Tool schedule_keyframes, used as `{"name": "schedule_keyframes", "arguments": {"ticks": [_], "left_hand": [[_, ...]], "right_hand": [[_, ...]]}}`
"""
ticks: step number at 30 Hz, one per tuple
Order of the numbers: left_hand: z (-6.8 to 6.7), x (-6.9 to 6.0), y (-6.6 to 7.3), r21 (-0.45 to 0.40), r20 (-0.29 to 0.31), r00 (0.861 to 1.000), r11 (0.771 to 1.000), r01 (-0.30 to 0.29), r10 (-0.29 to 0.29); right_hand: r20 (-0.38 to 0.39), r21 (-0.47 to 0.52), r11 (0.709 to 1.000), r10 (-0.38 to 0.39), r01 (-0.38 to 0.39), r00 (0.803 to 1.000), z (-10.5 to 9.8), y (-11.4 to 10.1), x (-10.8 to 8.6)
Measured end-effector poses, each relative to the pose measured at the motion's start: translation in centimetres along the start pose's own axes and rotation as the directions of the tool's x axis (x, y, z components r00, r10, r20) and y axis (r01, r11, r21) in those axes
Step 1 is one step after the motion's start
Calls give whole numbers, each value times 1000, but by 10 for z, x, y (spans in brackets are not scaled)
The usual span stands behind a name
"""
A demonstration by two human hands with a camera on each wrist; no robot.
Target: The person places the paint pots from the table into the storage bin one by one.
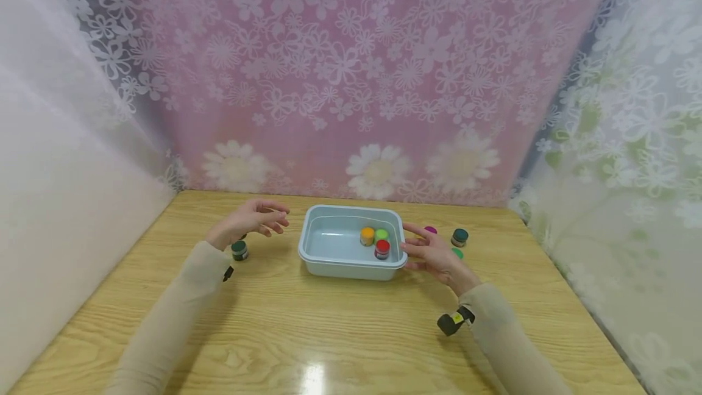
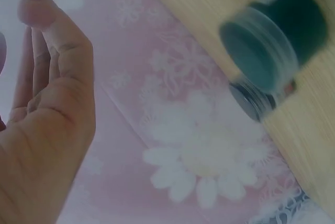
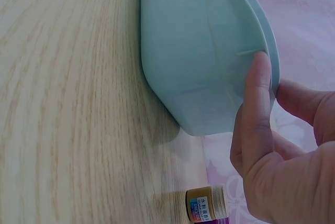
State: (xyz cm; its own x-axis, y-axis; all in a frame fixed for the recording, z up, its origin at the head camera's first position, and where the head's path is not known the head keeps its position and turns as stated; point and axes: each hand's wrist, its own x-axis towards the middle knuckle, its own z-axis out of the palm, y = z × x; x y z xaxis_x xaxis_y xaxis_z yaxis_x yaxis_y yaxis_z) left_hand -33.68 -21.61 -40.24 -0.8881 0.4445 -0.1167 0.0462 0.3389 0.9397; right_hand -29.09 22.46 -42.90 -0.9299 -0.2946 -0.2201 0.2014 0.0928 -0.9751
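Note:
My right hand (image 1: 436, 256) pinches the right end of a pale blue plastic tub (image 1: 351, 271). In the right wrist view, its thumb and fingers (image 3: 256, 114) are at the tub's rim. Inside the tub, toward its right end, stand three small paint jars: an orange one (image 1: 367, 236), a light green one (image 1: 381, 234) and a red one (image 1: 382, 250). My left hand (image 1: 252, 222) hovers left of the tub, fingers loosely bent, holding nothing. Near its wrist stands a dark green jar (image 1: 239, 250). A second dark jar (image 2: 256, 101) shows behind it in the left wrist view.
Right of the tub are more jars: a dark teal one (image 1: 459, 237), a purple one (image 1: 430, 230) and a green one (image 1: 457, 253), the last two partly hidden by my right hand. A yellowish labelled jar (image 3: 205, 204) stands below the hand. Flowered curtains border the wooden table (image 1: 329, 334).

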Motion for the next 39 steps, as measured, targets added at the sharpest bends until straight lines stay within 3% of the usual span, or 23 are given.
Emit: {"name": "schedule_keyframes", "arguments": {"ticks": [5, 13, 22, 39], "left_hand": [[-15, -10, -11, 17, 25, 1000, 1000, 11, -11], [-34, -32, -21, 83, 11, 1000, 996, 19, -20], [-51, -45, -37, 167, 0, 999, 985, 34, -34], [-54, -56, -48, 219, 6, 992, 968, 122, -126]], "right_hand": [[3, 4, 1000, 0, 0, 1000, 0, 0, -1], [2, 15, 1000, 8, -8, 1000, 0, -1, 0], [0, 19, 1000, 10, -10, 1000, 1, -1, -1], [-12, 4, 1000, 9, -9, 1000, 0, 1, -1]]}}
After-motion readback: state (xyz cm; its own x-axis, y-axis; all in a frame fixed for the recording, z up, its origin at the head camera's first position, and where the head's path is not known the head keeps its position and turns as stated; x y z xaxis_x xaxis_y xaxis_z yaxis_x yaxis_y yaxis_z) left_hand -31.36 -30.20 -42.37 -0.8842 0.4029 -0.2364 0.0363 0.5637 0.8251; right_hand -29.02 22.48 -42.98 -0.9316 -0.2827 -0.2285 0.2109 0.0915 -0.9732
